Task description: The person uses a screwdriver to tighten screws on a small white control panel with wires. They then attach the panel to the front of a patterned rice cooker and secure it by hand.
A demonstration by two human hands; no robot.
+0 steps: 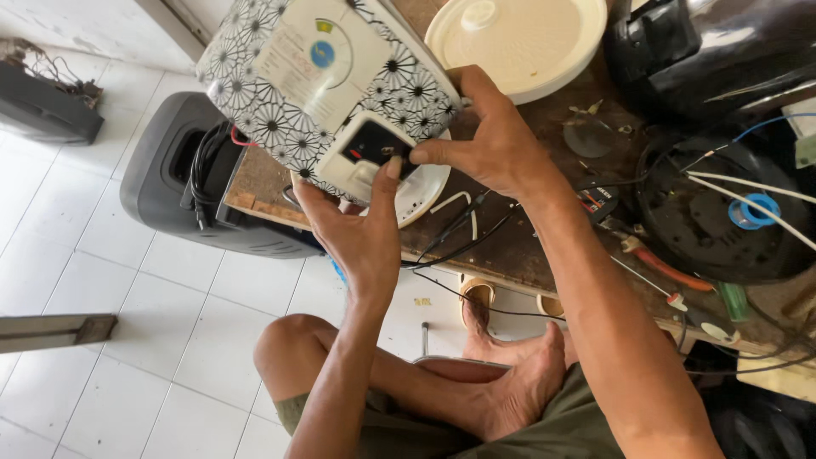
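I hold the flowered cooker (pixel 280 85) tipped up over the desk (pixel 510 238). My left hand (pixel 357 234) cups its switch box (pixel 370 153) from below, thumb pressing it. My right hand (pixel 493 140) grips the cooker's side, fingers (pixel 433 153) clamped on the box.

Repair workshop: cluttered bench (pixel 510 246), wires (pixel 459 229), opened appliances (pixel 714 212).
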